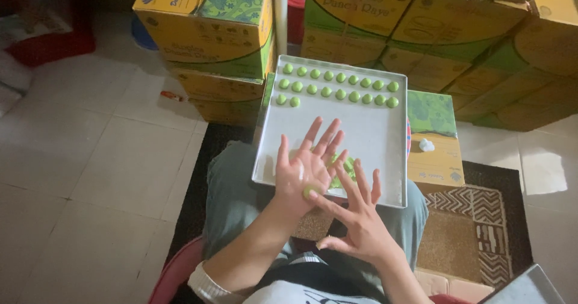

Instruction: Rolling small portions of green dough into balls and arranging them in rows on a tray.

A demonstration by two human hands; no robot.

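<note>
yellow-green cartons (pixel 208 33) behind tray (pixel 373 129), left hand (pixel 307 168), right hand (pixel 358 219) spread flat around dough ball (pixel 309 191)

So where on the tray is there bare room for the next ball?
Bare middle of the tray, between the rows of green balls and the left hand. Far edge is crowded; dough lump fills the near part.

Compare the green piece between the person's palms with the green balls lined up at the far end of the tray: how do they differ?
The green piece sits between the left hand and right hand, mostly hidden; the green balls lie bare on the tray. The piece is alone; the balls stand in three neat rows, the nearest row short. The piece is over the tray's near edge, the balls at its far end. Both share a light green colour and similar small size.
</note>
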